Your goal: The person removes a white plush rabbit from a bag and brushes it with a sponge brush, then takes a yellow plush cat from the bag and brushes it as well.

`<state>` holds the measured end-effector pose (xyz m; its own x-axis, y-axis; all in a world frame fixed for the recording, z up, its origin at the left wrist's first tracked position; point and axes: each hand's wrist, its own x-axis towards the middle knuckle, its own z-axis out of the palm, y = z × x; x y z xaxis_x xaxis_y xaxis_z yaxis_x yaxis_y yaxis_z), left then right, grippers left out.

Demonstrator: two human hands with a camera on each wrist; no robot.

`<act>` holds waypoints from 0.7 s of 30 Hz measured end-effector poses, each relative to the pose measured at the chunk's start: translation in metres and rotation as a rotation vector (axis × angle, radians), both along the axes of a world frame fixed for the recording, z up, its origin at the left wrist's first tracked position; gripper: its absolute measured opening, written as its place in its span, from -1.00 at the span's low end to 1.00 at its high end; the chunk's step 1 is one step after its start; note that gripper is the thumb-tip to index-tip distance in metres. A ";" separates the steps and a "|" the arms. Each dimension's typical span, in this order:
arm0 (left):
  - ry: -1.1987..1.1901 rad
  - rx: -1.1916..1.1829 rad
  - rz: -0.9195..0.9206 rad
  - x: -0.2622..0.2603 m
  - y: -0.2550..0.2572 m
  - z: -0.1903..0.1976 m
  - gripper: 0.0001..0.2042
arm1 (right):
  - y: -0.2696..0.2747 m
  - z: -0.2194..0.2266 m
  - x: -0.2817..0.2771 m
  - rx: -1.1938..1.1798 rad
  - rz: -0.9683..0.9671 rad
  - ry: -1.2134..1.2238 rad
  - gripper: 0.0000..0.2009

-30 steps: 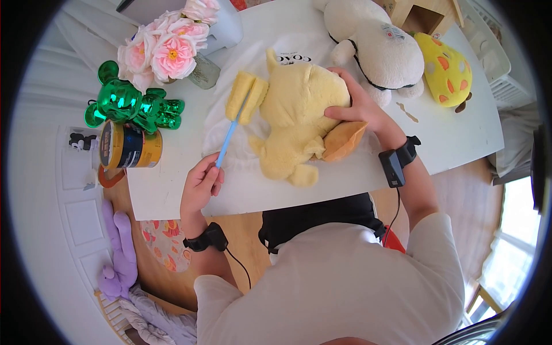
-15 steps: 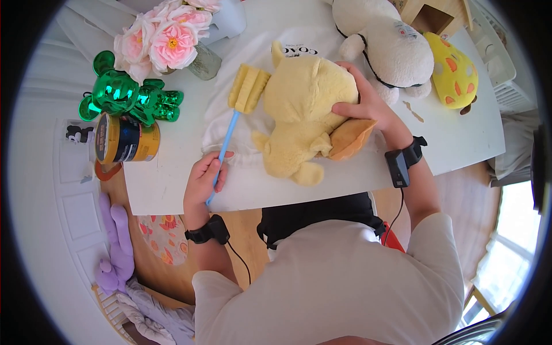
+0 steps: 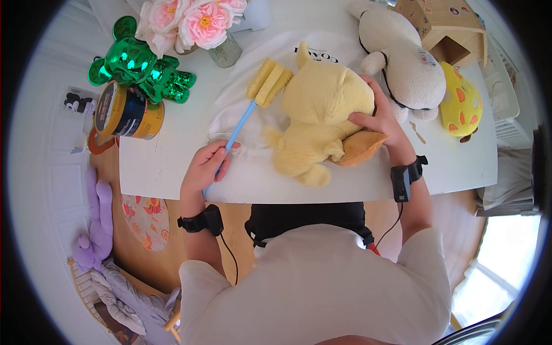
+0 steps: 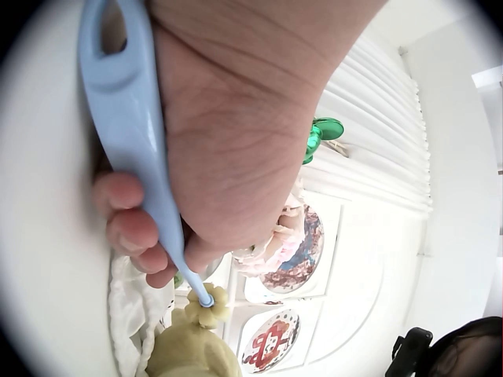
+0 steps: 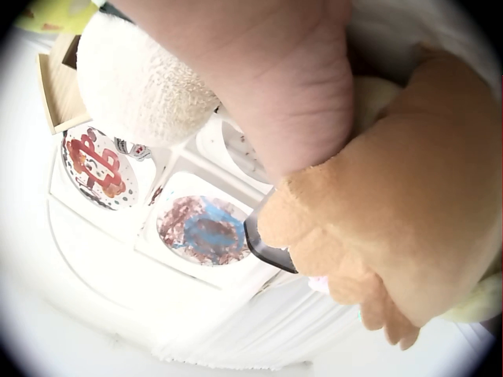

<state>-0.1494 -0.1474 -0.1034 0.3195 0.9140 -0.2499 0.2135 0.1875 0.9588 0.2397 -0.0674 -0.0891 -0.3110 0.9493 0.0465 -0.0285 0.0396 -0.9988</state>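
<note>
My left hand (image 3: 208, 165) grips a sponge brush by its light blue handle (image 4: 130, 129), the handle's end sticking out below the palm. The brush's ridged yellow sponge head (image 3: 268, 82) points up and away, right beside a pale yellow plush toy (image 3: 322, 95). The toy lies on a white cloth bag (image 3: 244, 118) with black lettering. My right hand (image 3: 384, 121) holds the toy's large rounded part from the right, thumb on top, fingertips hidden behind it. An orange piece with a scalloped edge (image 5: 409, 196) projects from the toy just below that hand.
On the left of the white table (image 3: 448, 164) are a shiny green bear figure (image 3: 141, 63), a yellow tub (image 3: 129, 112) and a glass vase (image 3: 225, 53) of pink flowers. A white plush (image 3: 399, 63), a yellow spotted plush (image 3: 462, 103) and a wooden house (image 3: 440, 26) are at the right.
The brush has turned in my left hand, and its handle end now shows below the palm. My right hand keeps its hold on the plush toy. The head view has shifted.
</note>
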 end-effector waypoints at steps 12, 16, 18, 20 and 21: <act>-0.081 0.004 0.017 -0.005 -0.004 0.004 -0.69 | 0.000 -0.012 0.004 0.094 0.008 0.137 -0.30; -0.106 0.021 -0.005 -0.009 -0.003 0.002 -0.69 | -0.001 -0.010 0.003 0.081 0.006 0.209 -0.29; -0.121 0.014 -0.004 -0.010 -0.004 0.003 -0.68 | -0.002 -0.011 0.002 0.050 -0.010 0.267 -0.27; -0.131 0.007 0.001 -0.011 -0.004 0.003 -0.68 | -0.003 -0.015 0.003 0.006 -0.032 0.341 -0.23; -0.135 0.003 0.006 -0.011 -0.004 0.003 -0.68 | -0.005 -0.016 0.004 -0.038 -0.058 0.362 -0.21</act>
